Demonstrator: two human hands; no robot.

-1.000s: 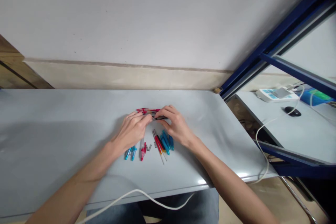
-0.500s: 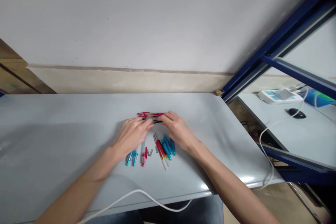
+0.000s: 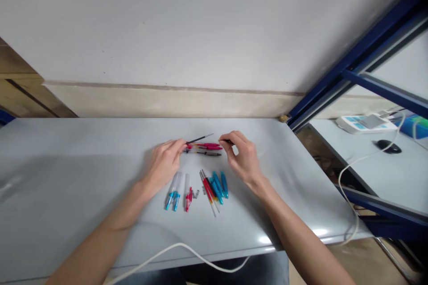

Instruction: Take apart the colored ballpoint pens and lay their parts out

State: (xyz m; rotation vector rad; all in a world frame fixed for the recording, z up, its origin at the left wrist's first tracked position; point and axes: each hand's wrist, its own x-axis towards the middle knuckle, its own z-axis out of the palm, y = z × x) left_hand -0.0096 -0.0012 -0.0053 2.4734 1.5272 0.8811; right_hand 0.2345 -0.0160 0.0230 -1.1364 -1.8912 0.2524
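My left hand [image 3: 167, 159] is closed on a pen body, mostly hidden by the fingers. A black pen refill [image 3: 201, 138] sticks out of it, tilted up to the right. Apart from its tip, my right hand [image 3: 243, 156] pinches a small dark piece [image 3: 228, 141], perhaps the pen's front barrel. Between the hands lie red pens [image 3: 210, 146] and a black pen [image 3: 210, 154]. Nearer me are clear barrels with blue ends [image 3: 172, 197], one with a red end [image 3: 187, 199], loose refills [image 3: 207, 189], blue barrel parts [image 3: 218, 186] and small grey pieces [image 3: 195, 193].
The grey table [image 3: 83, 200] meets a white wall [image 3: 180, 31] at the back. A white cable [image 3: 180, 245] crosses the front edge. To the right stand a blue metal frame [image 3: 321, 82] and another surface with a black mouse [image 3: 388, 146] and a white device [image 3: 364, 123].
My hands, close together over the pens before, have separated, the right moving right with the dark piece. The black refill now shows bare from my left hand. The view has shifted slightly.
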